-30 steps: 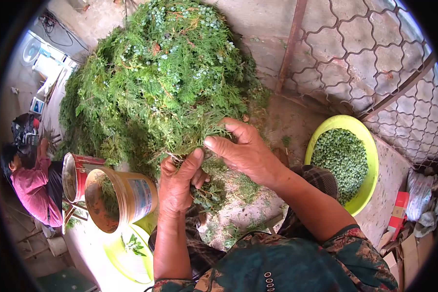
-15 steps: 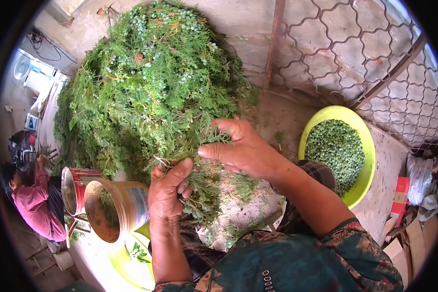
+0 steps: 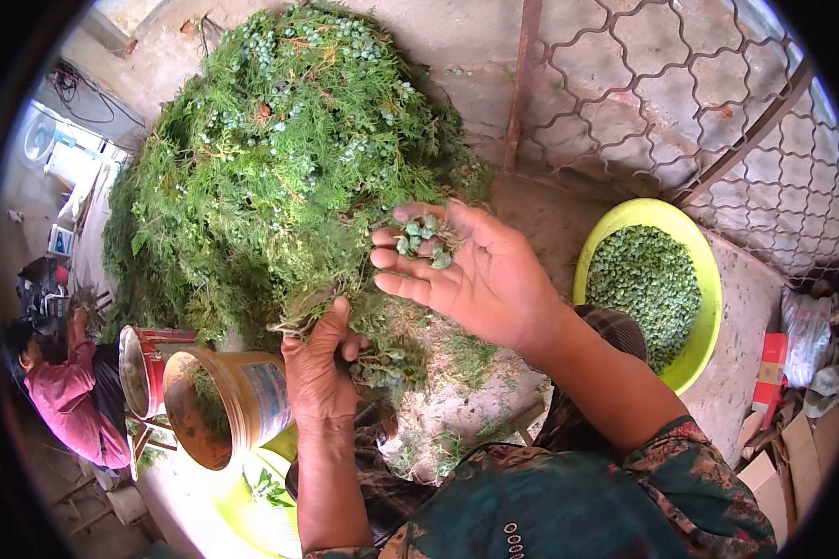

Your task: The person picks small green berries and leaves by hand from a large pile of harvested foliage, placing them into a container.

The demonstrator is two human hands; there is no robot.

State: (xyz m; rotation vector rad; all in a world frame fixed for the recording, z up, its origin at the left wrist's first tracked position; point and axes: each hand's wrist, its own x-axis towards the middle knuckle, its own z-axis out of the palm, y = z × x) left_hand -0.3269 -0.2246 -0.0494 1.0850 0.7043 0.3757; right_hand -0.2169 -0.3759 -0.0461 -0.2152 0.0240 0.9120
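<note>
My left hand (image 3: 319, 373) is closed around a bunch of leafy conifer twigs (image 3: 306, 312), their stems sticking out past the thumb and more sprigs hanging below the fingers. To its right, my right hand (image 3: 489, 270) is turned palm up and holds a few small green cones (image 3: 422, 235) across its loosely extended fingers. Both hands are in front of a tall heap of conifer branches (image 3: 289, 158) dotted with pale blue-green cones. A yellow-green basin (image 3: 715, 307) at the right holds a mass of picked green cones (image 3: 648, 289).
At lower left are an orange-tan bucket (image 3: 275, 387), a red bucket (image 3: 163, 337) and another yellow-green basin (image 3: 228, 522) with a sprig. Another person (image 3: 70, 391) in pink sits beyond them. Wire mesh (image 3: 662, 102) lines the right wall; cardboard (image 3: 802, 456) lies at lower right.
My right hand has drawn back slightly from the sprigs and turned palm up, showing green cones on its fingers. The left hand keeps its twigs in nearly the same place.
</note>
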